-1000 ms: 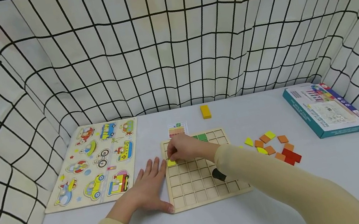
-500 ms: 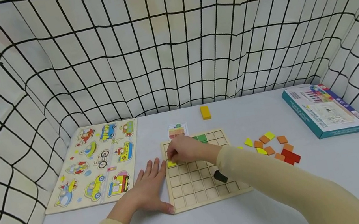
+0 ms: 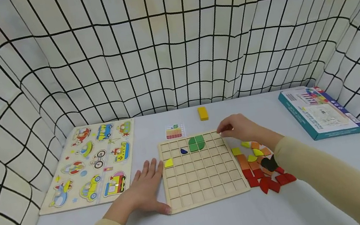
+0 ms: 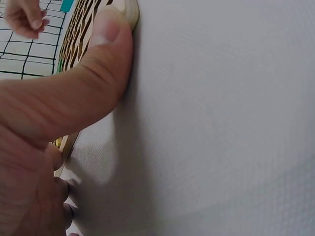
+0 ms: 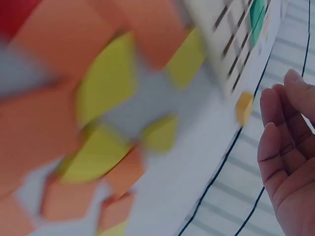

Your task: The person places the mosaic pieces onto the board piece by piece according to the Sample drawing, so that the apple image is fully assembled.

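Note:
A wooden grid board (image 3: 201, 189) lies in the middle of the white table. In its cells sit a yellow piece (image 3: 169, 163) at the left edge, a small blue piece (image 3: 183, 151) and green pieces (image 3: 196, 143). My left hand (image 3: 145, 185) lies flat on the table beside the board, its thumb (image 4: 98, 69) pressing the board's near left corner (image 4: 129, 9). My right hand (image 3: 224, 131) hovers over the board's far right corner with loosely curled fingers (image 5: 288, 142) and holds nothing. Just right of the board lies a heap of loose orange, red and yellow pieces (image 3: 260, 168).
A vehicle peg puzzle (image 3: 91, 162) lies at the left. A small pattern card (image 3: 174, 131) and a yellow block (image 3: 203, 113) sit behind the board. A teal box (image 3: 319, 111) rests at the far right. Grid-patterned cloth walls close in the table.
My right hand let go of the yellow piece in the board's left column and moved right to the far right corner, uncovering the blue and green pieces. The left hand stayed put.

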The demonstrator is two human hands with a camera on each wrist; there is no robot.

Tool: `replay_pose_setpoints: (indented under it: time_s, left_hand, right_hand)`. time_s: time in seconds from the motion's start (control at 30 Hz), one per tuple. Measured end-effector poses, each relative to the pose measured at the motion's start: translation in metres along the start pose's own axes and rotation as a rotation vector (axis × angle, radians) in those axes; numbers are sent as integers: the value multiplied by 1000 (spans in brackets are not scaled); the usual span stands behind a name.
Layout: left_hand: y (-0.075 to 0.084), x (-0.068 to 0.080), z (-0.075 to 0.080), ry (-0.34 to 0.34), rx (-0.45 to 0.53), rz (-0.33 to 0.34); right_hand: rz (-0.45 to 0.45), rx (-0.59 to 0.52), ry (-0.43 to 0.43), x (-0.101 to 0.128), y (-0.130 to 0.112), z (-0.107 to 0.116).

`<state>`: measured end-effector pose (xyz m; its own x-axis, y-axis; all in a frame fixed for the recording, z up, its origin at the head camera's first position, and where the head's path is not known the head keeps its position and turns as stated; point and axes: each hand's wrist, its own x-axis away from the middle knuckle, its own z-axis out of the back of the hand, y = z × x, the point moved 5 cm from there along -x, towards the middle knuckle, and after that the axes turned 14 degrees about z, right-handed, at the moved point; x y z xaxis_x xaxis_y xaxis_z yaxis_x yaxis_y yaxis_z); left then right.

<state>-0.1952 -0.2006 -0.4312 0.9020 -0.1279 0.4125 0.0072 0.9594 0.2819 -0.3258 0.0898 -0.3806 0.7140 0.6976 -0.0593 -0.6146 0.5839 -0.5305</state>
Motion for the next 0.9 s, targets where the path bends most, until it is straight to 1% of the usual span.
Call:
replay_pose_setpoints:
  time_s: [0.07, 0.13, 0.27, 0.37, 0.53, 0.9]
  left_hand:
    - [0, -1, 0, 0, -1, 6]
    - [0, -1, 0, 0, -4, 10]
    - [1, 0, 1, -3, -2, 10]
    - [4, 0, 1, -6, 2, 2]
    - [6, 2, 2, -8, 24, -16]
    - [3, 1, 1, 0, 13, -9]
  right_hand:
    - [-54, 10, 9, 15, 17, 5]
    - [-114, 8, -5, 27, 29, 6]
    - [-170, -3, -71, 42, 40, -3]
    - [-163, 0, -102, 47, 39, -10]
    - [-129, 26, -117, 47, 31, -16]
    - [-73, 106, -149, 43, 27, -25]
